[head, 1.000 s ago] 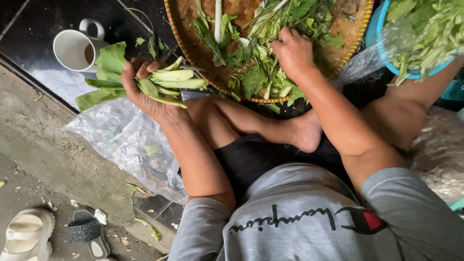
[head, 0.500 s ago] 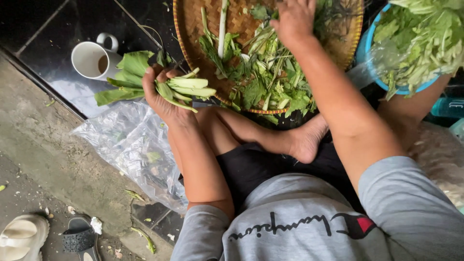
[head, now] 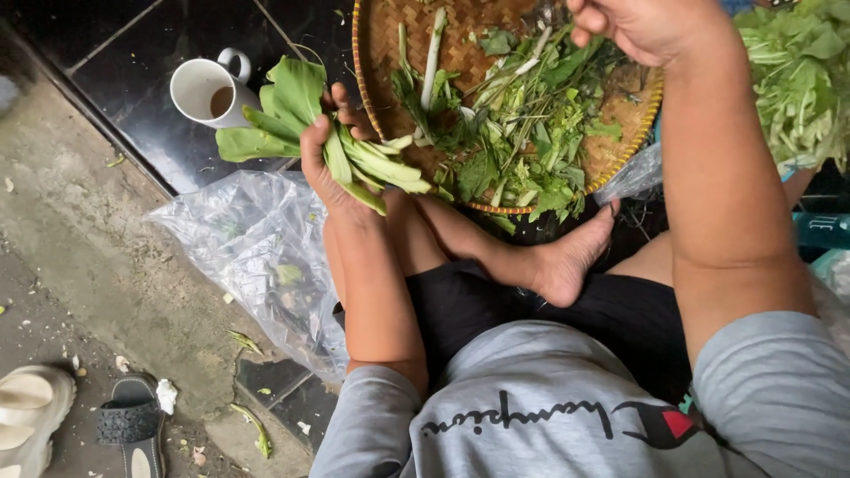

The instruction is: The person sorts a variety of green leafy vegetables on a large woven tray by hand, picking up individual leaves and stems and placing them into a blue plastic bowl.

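Head view, looking straight down on a person seated cross-legged on the floor. The left hand (head: 329,164) is clamped around a bunch of leafy greens (head: 310,133), pale stalks pointing toward the lap and broad green leaves fanning out over the dark tiled floor (head: 142,53). The bunch sits just left of a round woven tray (head: 390,53), which carries a loose heap of mixed greens (head: 522,124) still unsorted. The right hand (head: 642,26) is stretched over the tray's far side; its fingers curl together, but the top edge of the picture cuts them off, so whether it grips anything cannot be told.

Judging by how things lie, a handful of stalks is already gathered and lined up in the left hand, while most of the heap remains on the tray.

A white mug (head: 208,88) with a little brown liquid stands near the leaves. A clear plastic bag (head: 257,248) lies spread beside the left forearm with a few scraps on it. A bare foot (head: 567,261) rests just below the tray. More greens (head: 797,80) fill the right edge, their container mostly out of frame. Sandals (head: 80,425) lie at the lower left, partly cut off.
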